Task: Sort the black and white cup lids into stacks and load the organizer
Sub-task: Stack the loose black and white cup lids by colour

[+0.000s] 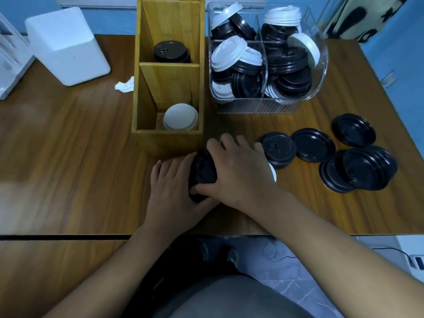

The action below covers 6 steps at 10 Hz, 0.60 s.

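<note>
Both hands — left hand [171, 180], right hand [236, 171] — have fingers clamped on the black lid stack [203, 173]; uneven squeezing could topple it — scattering lids across the worktop [68, 157].

Blue wall [103, 19], wood-grain table [68, 157], grey, perhaps marbled, floor tiles [298, 278]

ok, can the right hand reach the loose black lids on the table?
Probably yes: the right hand lies just beside the nearest lid, nothing between; it grips the black stack, so must release first.
</note>
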Tool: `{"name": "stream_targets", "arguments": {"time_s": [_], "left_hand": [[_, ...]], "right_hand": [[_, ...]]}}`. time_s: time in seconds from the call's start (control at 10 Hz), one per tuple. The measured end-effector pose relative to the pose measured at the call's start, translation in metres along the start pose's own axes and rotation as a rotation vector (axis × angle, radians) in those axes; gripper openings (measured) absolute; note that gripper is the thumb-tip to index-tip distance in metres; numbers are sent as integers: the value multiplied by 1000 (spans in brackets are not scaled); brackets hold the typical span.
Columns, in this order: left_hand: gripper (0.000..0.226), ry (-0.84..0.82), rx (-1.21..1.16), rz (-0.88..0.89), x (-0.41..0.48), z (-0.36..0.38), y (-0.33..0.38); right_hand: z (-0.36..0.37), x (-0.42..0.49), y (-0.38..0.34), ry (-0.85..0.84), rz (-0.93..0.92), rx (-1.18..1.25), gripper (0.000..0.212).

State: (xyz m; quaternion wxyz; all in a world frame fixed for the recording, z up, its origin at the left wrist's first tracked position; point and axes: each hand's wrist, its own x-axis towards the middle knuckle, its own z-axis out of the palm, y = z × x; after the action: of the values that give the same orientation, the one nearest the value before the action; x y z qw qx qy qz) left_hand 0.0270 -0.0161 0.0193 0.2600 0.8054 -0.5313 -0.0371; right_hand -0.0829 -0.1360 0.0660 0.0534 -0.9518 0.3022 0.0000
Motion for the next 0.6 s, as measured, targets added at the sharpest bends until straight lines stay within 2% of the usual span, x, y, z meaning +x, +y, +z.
{"name": "stream_targets", "arguments": {"time_s": [0.1, 0.2, 0.3, 0.4, 0.5, 0.6], "left_hand": [[89, -80, 23, -46, -1, 4, -7], [91, -78, 31, -74, 0, 5, -2], [94, -80, 29, -86, -1, 7, -3], [93, -73, 35, -78, 0, 10, -5], [93, -61, 46, -78, 1, 11, -5], [93, -68, 60, -82, 2, 11, -5]], "right_hand": [[-10, -5, 9, -6, -20, 18, 83], [-25, -23, 52, 101, 12, 296, 59], [-37, -41, 124, 236, 118, 349, 37], [-44, -37, 183, -97, 215, 223, 73], [-44, -18, 202, -381, 250, 129, 105], [-36, -3, 202, -424, 241, 52, 104]]}}
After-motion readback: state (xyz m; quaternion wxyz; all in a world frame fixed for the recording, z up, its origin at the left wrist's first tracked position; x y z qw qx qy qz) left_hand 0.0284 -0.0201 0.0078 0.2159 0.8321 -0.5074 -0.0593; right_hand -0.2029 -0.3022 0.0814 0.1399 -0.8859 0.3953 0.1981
